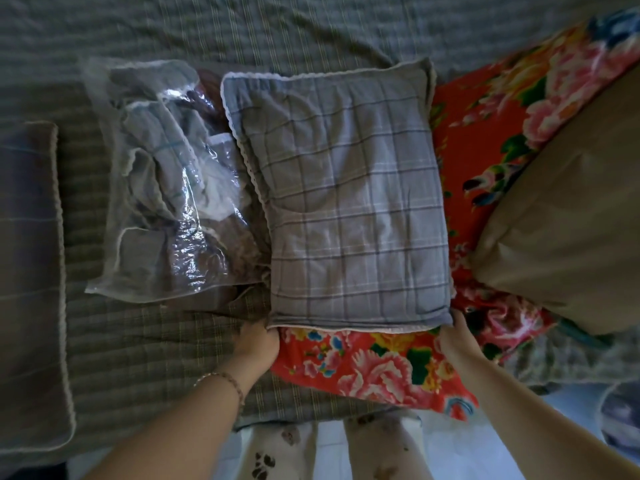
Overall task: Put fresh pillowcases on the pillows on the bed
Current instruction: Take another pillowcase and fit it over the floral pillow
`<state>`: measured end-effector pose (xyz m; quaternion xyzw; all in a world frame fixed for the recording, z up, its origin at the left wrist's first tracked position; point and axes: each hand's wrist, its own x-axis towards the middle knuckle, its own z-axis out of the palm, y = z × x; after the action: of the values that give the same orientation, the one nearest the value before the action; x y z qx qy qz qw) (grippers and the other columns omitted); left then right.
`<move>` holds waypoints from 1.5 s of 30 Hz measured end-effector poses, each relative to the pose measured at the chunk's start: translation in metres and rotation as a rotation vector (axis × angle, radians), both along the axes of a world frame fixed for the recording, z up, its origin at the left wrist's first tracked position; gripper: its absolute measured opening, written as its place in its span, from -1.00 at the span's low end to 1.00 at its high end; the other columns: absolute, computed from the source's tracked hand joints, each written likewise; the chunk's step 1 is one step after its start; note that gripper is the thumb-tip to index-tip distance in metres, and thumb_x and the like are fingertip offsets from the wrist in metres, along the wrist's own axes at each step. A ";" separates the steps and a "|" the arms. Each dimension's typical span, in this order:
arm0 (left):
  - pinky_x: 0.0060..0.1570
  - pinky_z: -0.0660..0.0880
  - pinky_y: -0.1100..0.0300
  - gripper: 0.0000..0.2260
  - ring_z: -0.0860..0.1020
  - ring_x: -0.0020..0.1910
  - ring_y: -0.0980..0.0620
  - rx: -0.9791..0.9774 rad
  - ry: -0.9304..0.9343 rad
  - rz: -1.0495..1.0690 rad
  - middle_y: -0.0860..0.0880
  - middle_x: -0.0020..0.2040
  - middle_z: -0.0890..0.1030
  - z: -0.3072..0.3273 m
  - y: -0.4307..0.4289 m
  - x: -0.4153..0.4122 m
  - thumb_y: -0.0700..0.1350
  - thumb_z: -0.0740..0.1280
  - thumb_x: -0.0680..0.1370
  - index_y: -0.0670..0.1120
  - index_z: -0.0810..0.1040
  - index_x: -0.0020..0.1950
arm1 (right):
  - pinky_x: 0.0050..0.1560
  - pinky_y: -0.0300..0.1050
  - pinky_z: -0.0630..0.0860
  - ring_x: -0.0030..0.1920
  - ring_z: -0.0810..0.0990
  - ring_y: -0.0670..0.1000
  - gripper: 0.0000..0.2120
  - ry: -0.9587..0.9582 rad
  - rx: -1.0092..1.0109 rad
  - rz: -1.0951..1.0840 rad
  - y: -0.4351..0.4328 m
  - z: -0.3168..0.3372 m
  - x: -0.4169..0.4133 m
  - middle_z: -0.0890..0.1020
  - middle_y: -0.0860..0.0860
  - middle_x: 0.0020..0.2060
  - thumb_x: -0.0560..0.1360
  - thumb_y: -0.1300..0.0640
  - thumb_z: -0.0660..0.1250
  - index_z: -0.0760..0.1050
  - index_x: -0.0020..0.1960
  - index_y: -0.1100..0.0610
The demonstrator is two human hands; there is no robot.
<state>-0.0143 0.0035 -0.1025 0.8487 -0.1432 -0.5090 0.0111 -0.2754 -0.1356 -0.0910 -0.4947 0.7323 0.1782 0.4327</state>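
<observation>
On the head camera, my left hand (258,342) grasps the near left corner of the grey plaid pillow (349,202), and my right hand (457,339) grasps its near right corner. The pillow stretches away from both grips, lying on a red floral cloth (374,368). Beyond and left of the left grip is a clear bag (166,188) of folded grey fabric. Right of the other grip is a tan pillow (571,216).
</observation>
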 end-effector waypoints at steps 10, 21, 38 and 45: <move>0.07 0.47 0.05 -0.61 0.54 0.05 -0.17 -0.011 0.144 0.040 -0.20 0.09 0.58 0.056 -0.037 -0.018 -0.03 -0.03 0.63 -0.16 0.54 0.11 | 0.11 0.05 0.45 0.05 0.54 0.17 -0.69 -0.077 0.004 0.106 -0.018 0.040 0.034 0.57 0.17 0.10 0.62 0.21 0.00 0.46 0.22 0.15; -0.03 0.46 0.14 -0.80 0.54 -0.06 -0.09 -0.332 0.099 0.291 -0.10 0.01 0.50 0.305 -0.064 0.044 -0.10 0.12 0.62 -0.07 0.53 0.08 | -0.22 -0.09 0.33 -0.15 0.53 0.22 -0.60 -0.086 -0.356 0.381 -0.091 0.316 0.058 0.51 0.18 -0.24 0.60 0.00 0.08 0.51 -0.10 0.29; -0.34 0.13 0.28 -0.69 0.49 -0.23 -0.19 -1.005 -0.590 0.128 -0.33 -0.29 0.54 0.401 -0.088 0.081 -0.18 0.18 0.57 -0.36 0.54 -0.24 | -0.41 -0.04 0.14 -0.45 0.32 0.01 -0.60 -0.356 -0.817 0.254 -0.096 0.380 0.118 0.41 0.13 -0.44 0.58 0.08 0.10 0.40 -0.35 0.28; -0.42 0.21 0.25 -0.61 0.42 -0.49 0.23 -1.072 -0.611 0.338 -0.05 -0.45 0.41 0.397 -0.119 0.095 -0.13 0.09 0.60 -0.19 0.42 -0.41 | -0.35 -0.13 0.22 -0.47 0.31 -0.05 -0.65 -0.399 -0.946 0.067 -0.131 0.382 0.127 0.38 0.02 -0.49 0.55 0.04 0.09 0.42 -0.29 0.22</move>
<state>0.0803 -0.1152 0.2940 0.8430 -0.2387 -0.0931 0.4730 -0.1480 -0.2665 0.2915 -0.6837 0.6198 -0.2568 0.2872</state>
